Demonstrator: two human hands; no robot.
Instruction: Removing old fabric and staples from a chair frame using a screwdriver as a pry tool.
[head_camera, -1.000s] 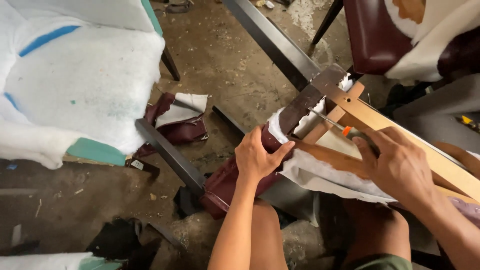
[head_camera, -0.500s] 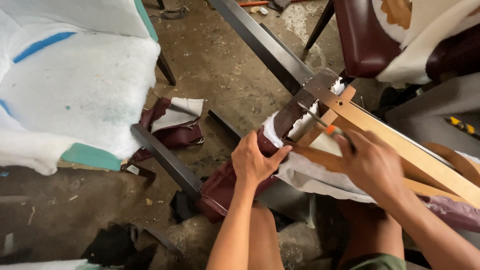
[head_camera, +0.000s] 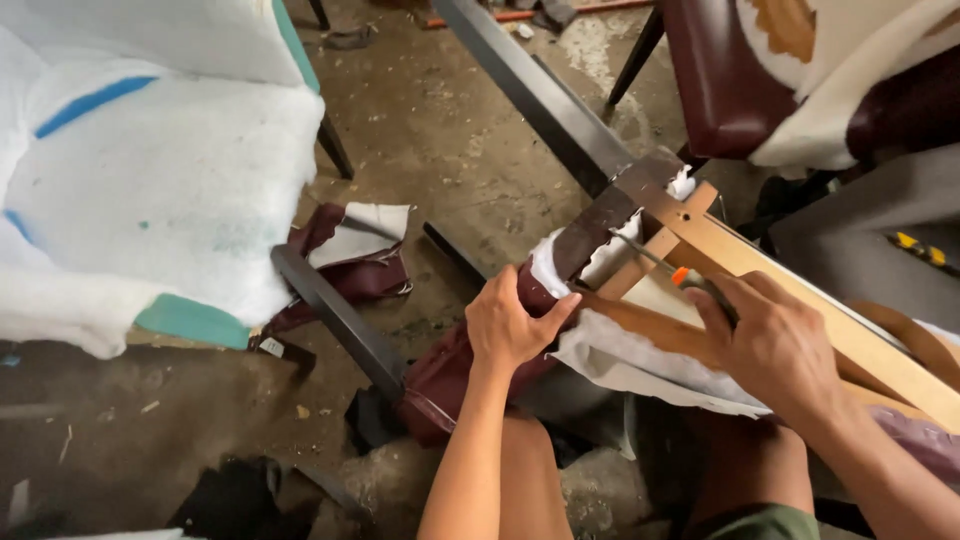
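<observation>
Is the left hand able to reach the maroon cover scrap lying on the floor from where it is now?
Probably yes: the left hand grips the chair edge, and only a dark chair leg crosses toward the maroon scrap.

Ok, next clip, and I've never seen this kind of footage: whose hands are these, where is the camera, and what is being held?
There is no machine here. The single view comes from a camera worn on a person's head, looking down past their knees at their own two bare hands.

The left hand grips the dark red covering pulled over the edge of a wooden chair frame that lies tilted across the lap, with white padding showing underneath. The right hand holds a thin metal tool with an orange handle, its tip pointed at the frame's corner; what the tip touches is too small to tell.

On the dirty concrete floor lies a scrap of dark red material. To the left stands a chair wrapped in white padding; another dark red chair is at the top right.
</observation>
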